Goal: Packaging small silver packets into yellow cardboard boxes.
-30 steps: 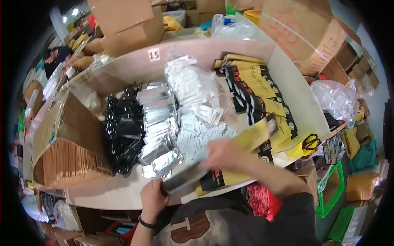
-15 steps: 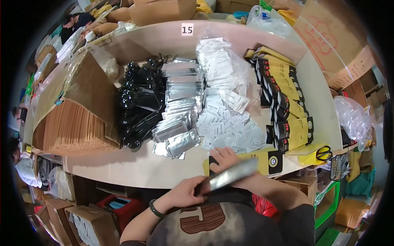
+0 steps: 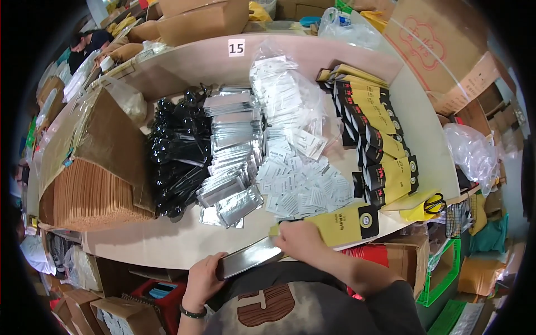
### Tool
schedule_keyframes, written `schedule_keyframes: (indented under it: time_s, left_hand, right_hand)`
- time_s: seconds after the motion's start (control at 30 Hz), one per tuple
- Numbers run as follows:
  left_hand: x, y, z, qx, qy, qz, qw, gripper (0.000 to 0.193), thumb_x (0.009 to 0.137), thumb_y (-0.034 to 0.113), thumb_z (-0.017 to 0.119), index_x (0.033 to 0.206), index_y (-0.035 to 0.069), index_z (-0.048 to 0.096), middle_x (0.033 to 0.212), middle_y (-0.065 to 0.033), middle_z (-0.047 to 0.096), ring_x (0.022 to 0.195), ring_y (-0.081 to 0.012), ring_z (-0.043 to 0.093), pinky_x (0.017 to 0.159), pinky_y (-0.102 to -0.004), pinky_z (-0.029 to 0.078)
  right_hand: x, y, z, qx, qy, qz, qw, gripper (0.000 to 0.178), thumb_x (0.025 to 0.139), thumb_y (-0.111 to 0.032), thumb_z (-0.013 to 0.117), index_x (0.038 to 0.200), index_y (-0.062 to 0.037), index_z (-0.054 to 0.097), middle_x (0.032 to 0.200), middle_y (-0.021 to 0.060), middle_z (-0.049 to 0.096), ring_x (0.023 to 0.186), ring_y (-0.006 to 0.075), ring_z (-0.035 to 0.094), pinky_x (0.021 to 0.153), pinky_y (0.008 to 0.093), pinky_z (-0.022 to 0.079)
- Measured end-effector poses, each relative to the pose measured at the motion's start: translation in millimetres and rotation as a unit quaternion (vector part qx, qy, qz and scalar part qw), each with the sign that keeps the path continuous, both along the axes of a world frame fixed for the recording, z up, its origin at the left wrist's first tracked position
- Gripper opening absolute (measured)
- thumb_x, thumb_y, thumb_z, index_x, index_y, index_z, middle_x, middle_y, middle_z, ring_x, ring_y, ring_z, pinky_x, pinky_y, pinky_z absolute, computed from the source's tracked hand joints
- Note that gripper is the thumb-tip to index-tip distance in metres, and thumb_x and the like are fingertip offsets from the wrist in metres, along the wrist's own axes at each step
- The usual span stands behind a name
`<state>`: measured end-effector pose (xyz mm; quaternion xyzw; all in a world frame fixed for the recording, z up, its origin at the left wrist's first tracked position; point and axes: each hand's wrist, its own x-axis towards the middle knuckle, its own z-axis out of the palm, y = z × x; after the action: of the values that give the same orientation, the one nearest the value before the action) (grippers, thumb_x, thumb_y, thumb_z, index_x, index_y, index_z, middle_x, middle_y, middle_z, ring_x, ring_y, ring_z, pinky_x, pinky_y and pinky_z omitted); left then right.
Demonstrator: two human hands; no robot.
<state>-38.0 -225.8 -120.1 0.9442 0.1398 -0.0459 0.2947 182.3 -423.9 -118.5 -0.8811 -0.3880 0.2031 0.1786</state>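
Note:
At the table's front edge, my left hand [image 3: 205, 278] grips the near left end of a long, shiny silver piece [image 3: 251, 258], thumb on top. Whether it is a packet or a carton's silvery face I cannot tell. My right hand [image 3: 301, 239] is closed at its other end, fingers curled beside a small yellow edge [image 3: 273, 230]; what they pinch is hidden. Just beyond the right hand lies a flat yellow-and-black carton [image 3: 340, 224]. Loose white sachets [image 3: 307, 187] and rows of silver foil packets [image 3: 234, 151] cover the table ahead.
At left stands an open cardboard box [image 3: 106, 192] packed with brown card sheets, next to a pile of glossy black items [image 3: 178, 151]. Yellow-and-black cartons [image 3: 385, 145] line the right side. Black-handled scissors [image 3: 434, 204] sit in a yellow holder at the right corner.
The silver piece has come down and left, with the left hand drawn back toward me. My right hand has moved from behind it to its right end, its spread fingers now curled.

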Motion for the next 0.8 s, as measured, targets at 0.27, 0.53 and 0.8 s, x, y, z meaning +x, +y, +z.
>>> schedule_keyframes:
  time_s: [0.27,0.53,0.8]
  left_hand:
    - [43,-10,11,0.041,-0.116,-0.068,0.990,0.074,0.068,0.022,0.083,0.133,0.004,0.051,0.125,-0.0202,0.057,0.112,-0.0415,0.055,0.097,-0.0483,0.045]
    - [29,-26,-49,0.052,-0.203,0.057,0.976,0.068,0.075,0.032,0.080,0.131,0.003,0.054,0.130,-0.0190,0.054,0.118,-0.0399,0.050,0.101,-0.0480,0.040]
    - [33,-22,-44,0.080,-0.258,0.062,0.961,0.052,0.075,0.032,0.076,0.116,0.004,0.062,0.111,-0.0144,0.062,0.101,-0.0345,0.058,0.092,-0.0463,0.043]
  right_hand:
    - [38,37,4,0.168,-0.029,0.015,0.985,0.019,0.087,-0.024,0.059,0.081,-0.0076,0.063,0.076,0.0172,0.065,0.076,0.0391,0.065,0.067,0.0498,0.051]
    - [195,35,-23,0.177,-0.267,-0.054,0.946,0.014,0.085,-0.018,0.062,0.086,-0.0056,0.067,0.087,0.0168,0.067,0.086,0.0384,0.065,0.077,0.0468,0.052]
    - [142,-19,6,0.121,-0.225,-0.099,0.962,0.016,0.090,-0.015,0.058,0.094,-0.0035,0.067,0.097,0.0148,0.067,0.095,0.0358,0.064,0.082,0.0450,0.051]
